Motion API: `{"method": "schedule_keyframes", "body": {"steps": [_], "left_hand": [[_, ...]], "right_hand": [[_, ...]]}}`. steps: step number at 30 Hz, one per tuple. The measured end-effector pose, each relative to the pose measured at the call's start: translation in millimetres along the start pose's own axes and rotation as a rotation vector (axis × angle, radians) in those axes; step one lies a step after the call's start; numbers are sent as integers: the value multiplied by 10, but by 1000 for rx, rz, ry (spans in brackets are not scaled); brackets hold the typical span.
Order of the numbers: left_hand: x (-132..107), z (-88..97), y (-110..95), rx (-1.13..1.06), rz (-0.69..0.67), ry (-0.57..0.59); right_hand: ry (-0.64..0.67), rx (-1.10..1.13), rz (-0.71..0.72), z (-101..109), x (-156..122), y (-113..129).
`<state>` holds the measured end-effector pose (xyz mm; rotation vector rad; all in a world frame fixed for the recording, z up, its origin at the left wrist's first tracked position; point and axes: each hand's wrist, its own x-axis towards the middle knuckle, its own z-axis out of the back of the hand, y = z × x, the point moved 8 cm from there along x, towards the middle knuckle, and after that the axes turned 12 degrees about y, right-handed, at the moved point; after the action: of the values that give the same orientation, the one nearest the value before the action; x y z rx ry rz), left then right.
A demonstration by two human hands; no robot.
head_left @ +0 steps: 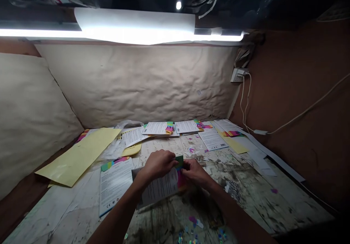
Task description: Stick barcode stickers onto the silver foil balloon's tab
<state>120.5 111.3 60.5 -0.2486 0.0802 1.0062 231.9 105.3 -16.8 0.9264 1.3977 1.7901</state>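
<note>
Pinching a printed leaflet (160, 189) near its top edge, the left hand (158, 165) and right hand (193, 172) hold their fingers curled narrowly on the paper, close together, its multicoloured edge (179, 174) running just beside the right fingertips, above a stained worktable (246, 200).

Two hands (158, 165) (194, 173), seven printed leaflets (116, 185), three yellow sheets (78, 156), one wall socket (237, 75) and one fluorescent tube (136, 35).
</note>
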Motion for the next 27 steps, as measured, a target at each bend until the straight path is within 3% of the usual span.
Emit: {"method": "schedule_keyframes", "body": {"steps": [5, 8, 10, 14, 19, 22, 25, 27], "left_hand": [[-21, 8, -127, 49, 2, -48], [-12, 36, -33, -36, -27, -66], [16, 37, 73, -182, -78, -53], [50, 17, 258, -530, -201, -17], [-79, -108, 332, -1038, -287, 52], [-209, -276, 490, -1378, -214, 4], [-332, -517, 860, -1738, -25, -178], [-388, -708, 1098, -1966, 125, -294]], "right_hand": [[-163, -48, 0, 116, -52, 2], [-19, 136, -47, 64, -44, -57], [61, 371, -98, 34, -64, -107], [63, 705, -168, -14, -110, -113], [34, 622, -185, -89, -113, -82], [-190, 301, -139, 300, -174, -122], [-507, -197, -145, 894, -249, -45], [-577, -289, -176, 1090, -125, -8]]}}
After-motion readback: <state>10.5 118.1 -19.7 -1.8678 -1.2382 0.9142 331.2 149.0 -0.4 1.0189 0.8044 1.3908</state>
